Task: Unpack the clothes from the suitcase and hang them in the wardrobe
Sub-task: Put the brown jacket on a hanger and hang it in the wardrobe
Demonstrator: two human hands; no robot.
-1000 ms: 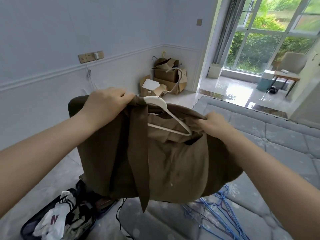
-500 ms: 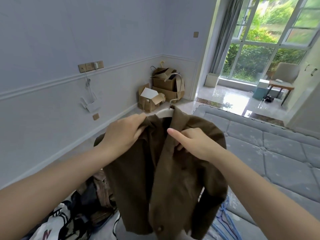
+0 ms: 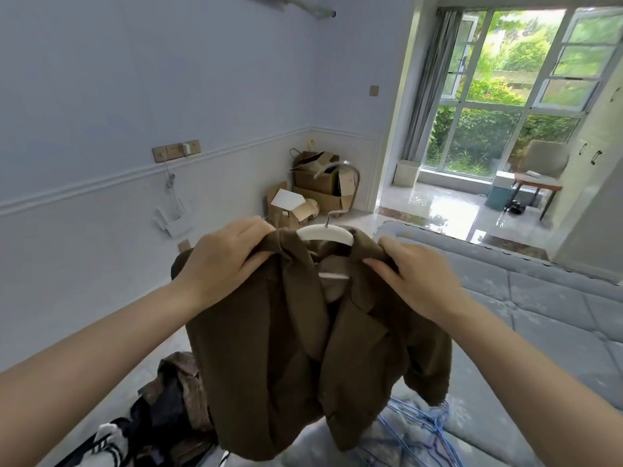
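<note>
A bedroom in a home is shown. A quilted grey mattress [image 3: 526, 318] is seen at the right of the frame, with blue wire hangers [image 3: 418, 429] lying on it at the lower edge. Pale walls with a dado rail and wall sockets [image 3: 176, 150] are seen at the left. Cardboard boxes [image 3: 317, 190] are stacked in the far corner. A large glazed window [image 3: 505, 96] with a grey curtain [image 3: 431, 85] is seen at the upper right, with greenery outside and a chair [image 3: 542, 170] before it.
</note>
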